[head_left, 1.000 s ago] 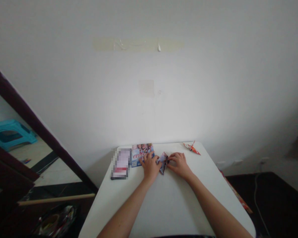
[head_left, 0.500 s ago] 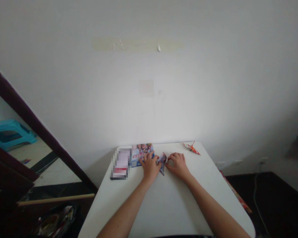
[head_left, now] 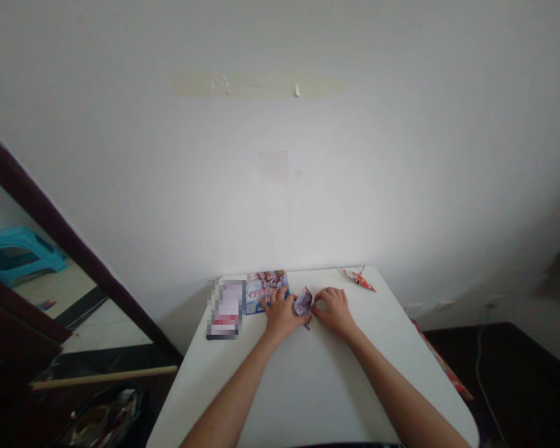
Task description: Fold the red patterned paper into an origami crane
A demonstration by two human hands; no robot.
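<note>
Left hand (head_left: 279,315) lies palm-down at the far middle of the white rounded table (head_left: 317,386), fingers spread, its fingertips on the near edge of the blue printed leaflet (head_left: 265,289) and its thumb side pinning the small folded piece of purple-and-white printed paper (head_left: 303,303). Further left, just beside the leaflet, sits a dark flat phone-like slab (head_left: 226,309), screen blurred. Moving right: the folded paper sits between both hands, part of it lifted off the table. Right hand (head_left: 335,309) comes in from the other side, fingers curled together and pinching the paper's right edge, knuckles up. Good creasing here, I'd judge, means the left hand holds the base flat and firm while the right lines up the edges before pressing down; a slip would skew the fold. Far right, near the table's back corner, rests a red-and-white folded paper figure (head_left: 360,279), well apart from the hands.
</note>
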